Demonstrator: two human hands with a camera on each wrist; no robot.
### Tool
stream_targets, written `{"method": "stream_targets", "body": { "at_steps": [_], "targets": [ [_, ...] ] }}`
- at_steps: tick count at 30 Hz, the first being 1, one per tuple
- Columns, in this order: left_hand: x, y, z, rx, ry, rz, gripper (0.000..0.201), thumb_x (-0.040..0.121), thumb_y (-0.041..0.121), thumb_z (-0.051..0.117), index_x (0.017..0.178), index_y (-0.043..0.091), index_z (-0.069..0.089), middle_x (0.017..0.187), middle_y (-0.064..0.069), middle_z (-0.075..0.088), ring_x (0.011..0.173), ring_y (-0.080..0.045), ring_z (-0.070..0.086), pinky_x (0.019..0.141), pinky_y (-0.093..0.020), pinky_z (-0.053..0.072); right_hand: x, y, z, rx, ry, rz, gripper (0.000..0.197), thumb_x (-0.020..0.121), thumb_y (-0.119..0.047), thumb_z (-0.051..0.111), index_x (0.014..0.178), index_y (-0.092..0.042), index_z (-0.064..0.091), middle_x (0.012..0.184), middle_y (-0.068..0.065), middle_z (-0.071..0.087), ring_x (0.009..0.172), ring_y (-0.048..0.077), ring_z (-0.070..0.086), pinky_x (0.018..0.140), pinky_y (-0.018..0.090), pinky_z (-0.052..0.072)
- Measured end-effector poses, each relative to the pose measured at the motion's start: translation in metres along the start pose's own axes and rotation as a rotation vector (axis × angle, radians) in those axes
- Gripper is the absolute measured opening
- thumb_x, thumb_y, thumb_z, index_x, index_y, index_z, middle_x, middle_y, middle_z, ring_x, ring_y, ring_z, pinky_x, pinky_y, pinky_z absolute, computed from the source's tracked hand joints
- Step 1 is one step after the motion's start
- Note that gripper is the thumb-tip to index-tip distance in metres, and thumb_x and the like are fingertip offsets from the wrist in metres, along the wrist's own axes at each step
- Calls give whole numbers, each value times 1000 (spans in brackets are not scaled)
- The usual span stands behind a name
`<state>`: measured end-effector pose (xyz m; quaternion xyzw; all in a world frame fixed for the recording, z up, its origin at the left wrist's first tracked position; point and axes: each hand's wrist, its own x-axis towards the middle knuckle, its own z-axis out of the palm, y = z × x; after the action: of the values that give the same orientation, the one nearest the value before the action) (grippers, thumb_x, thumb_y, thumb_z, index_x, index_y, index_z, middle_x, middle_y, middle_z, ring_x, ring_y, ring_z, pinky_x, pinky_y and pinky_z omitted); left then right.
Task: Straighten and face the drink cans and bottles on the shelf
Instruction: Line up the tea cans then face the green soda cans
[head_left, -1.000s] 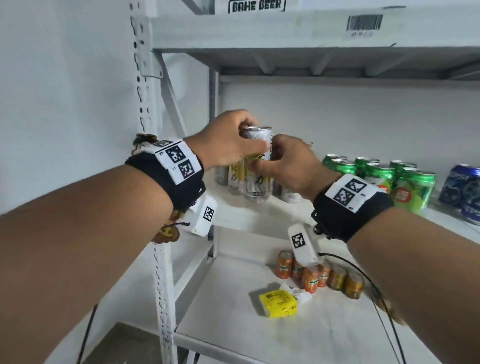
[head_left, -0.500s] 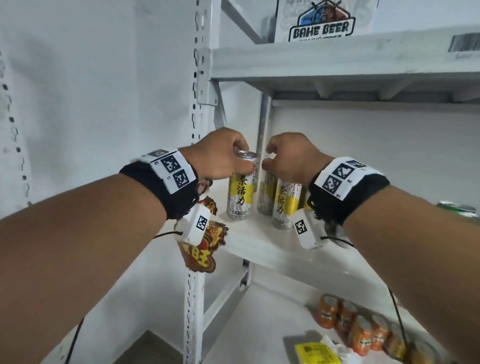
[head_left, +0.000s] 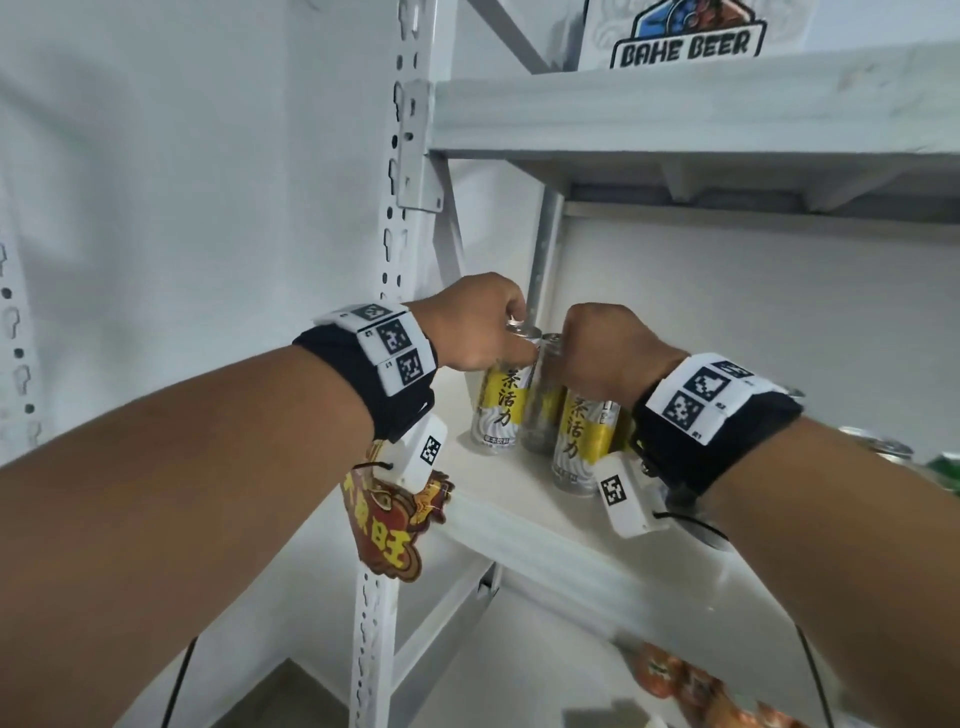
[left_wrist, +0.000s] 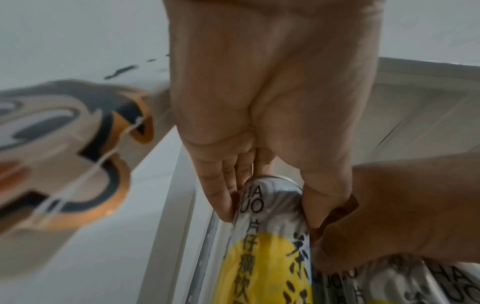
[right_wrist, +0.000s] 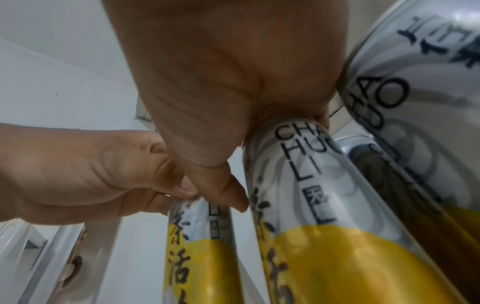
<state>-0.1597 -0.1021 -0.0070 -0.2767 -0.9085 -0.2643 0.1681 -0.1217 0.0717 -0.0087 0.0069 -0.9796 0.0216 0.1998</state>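
The left hand (head_left: 470, 327) gripped the rim of 1 slim yellow-and-white can (head_left: 500, 405); the right hand (head_left: 605, 345) gripped the top of the neighbouring can (head_left: 579, 441) just below it. Both cans stood upright on the shelf (head_left: 530, 514), long axes vertical, labels facing outward. Best to twist each from the rim without tilting, keeping bases flat and fronts level.

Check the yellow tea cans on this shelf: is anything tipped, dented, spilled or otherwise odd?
Nothing stands out. The yellow-banded cans stand upright and close together at the shelf's left end, the left hand gripping the top of the left can and the right hand the top of the right can. No dents or spills show.
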Motion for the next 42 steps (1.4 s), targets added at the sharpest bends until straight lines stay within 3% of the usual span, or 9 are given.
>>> {"method": "stream_targets", "body": {
  "at_steps": [5,10,15,20,26,33,35,39,42],
  "targets": [
    [14,1,2,112,-76,22,42,83,25,86,121,18,70,118,1,67,105,-22,65,93,-41,59,-4,4,7,47,28,-26,35,87,-47,65,76,-21,46,81,-1,55,85,28,58,72,35,42],
    [31,-1,7,170,-135,-7,31,86,23,84,115,15,75,113,-4,74,103,-25,69,95,-48,61,-11,5,7,136,111,-25,33,95,-33,60,118,-14,45,108,10,65,102,37,61,91,45,50],
    [46,-3,25,192,-140,-14,38,92,29,80,126,12,72,124,-6,72,113,-28,67,101,-49,58,-8,4,4,314,168,10,34,96,-23,58,127,-14,44,123,15,59,111,39,61,99,51,51],
    [55,-5,30,112,-127,-34,49,97,28,76,143,16,66,142,0,68,128,-20,62,103,-30,49,-3,7,8,429,293,30,39,97,-18,60,134,-17,47,130,15,47,114,40,58,97,50,53],
    [48,-7,27,62,-156,-85,41,94,30,78,134,20,69,132,1,71,102,-22,73,93,-44,64,-2,10,6,410,445,-10,60,97,-21,65,153,-17,43,140,18,42,125,40,50,105,43,43],
    [34,2,15,53,-8,-25,82,85,45,84,154,17,50,158,-3,52,143,-24,51,104,-31,44,-16,4,-20,487,595,-35,50,89,-18,66,138,-12,59,137,14,40,121,34,52,110,41,44],
    [28,14,8,13,85,91,80,79,49,86,147,20,56,147,-2,59,134,-22,56,99,-29,43,-24,0,-31,555,619,-58,51,86,-19,68,135,-12,59,138,13,37,121,34,54,108,44,47],
    [6,39,-5,-176,176,283,45,59,58,77,97,45,57,101,19,68,91,3,64,81,-20,53,-45,-12,-54,566,663,-121,50,85,-25,71,132,-12,58,137,14,37,118,35,54,106,44,48],
    [-5,45,-6,-359,149,345,39,65,27,88,91,39,62,89,15,71,84,-2,67,82,-35,65,-64,-21,-66,601,658,-123,49,85,-29,73,131,-18,59,131,8,38,114,28,56,105,40,50]
  ]
}}
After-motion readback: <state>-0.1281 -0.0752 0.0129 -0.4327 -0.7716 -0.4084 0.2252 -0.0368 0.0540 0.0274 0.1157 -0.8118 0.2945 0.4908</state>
